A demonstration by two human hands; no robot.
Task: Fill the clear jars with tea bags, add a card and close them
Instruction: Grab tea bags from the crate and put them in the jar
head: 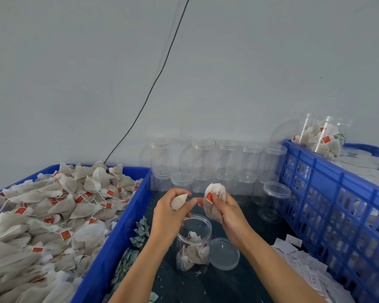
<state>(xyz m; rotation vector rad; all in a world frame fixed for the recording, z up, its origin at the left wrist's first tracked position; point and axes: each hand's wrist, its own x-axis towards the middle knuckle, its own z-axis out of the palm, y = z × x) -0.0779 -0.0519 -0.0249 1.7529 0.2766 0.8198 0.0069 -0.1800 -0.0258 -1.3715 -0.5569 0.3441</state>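
An open clear jar (194, 246) stands on the dark table in front of me, partly filled with tea bags. Its clear lid (224, 253) lies flat just to its right. Above the jar's mouth my left hand (169, 212) grips one pale tea bag (178, 201). My right hand (227, 209) holds a bunch of tea bags (214, 197), one with a red tag under the thumb. The two hands nearly touch at the fingertips.
A blue crate (127, 215) heaped with tea bags (48, 215) fills the left. Closed empty jars (206, 162) are stacked along the wall. A tall blue crate (337, 193) on the right carries filled jars (322, 136). White cards (304, 265) lie at lower right, green packets (140, 232) beside the left crate.
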